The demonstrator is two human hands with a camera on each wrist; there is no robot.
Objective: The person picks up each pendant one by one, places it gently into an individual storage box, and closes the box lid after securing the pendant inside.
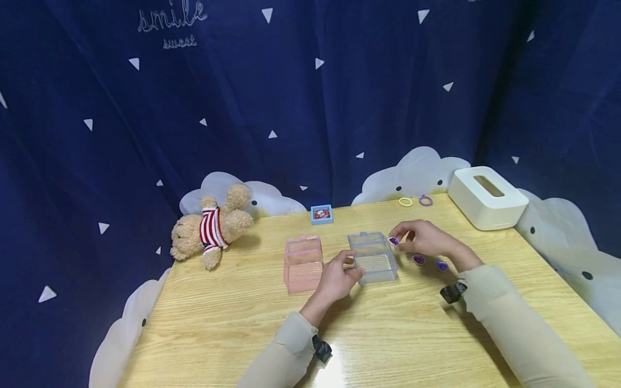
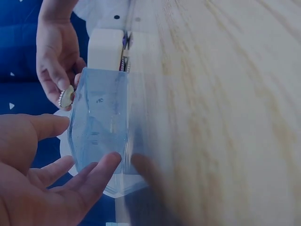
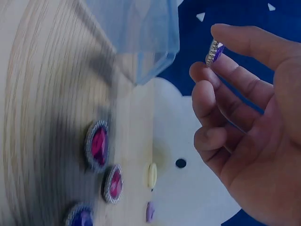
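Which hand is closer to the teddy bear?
Left. The left hand rests against the clear blue box, nearer the teddy bear at the table's left edge. The right hand, pinching a purple gem, is beyond the box, farther away.

It looked like a small staged tabletop set rather than a lived-in room: a light wooden table (image 1: 398, 334) was closed in on three sides by a dark blue curtain (image 1: 310, 108) printed with white triangles, clouds and the word "smile". A teddy bear (image 1: 211, 230) in a striped top and a white tissue box (image 1: 487, 197) sat along the back like props
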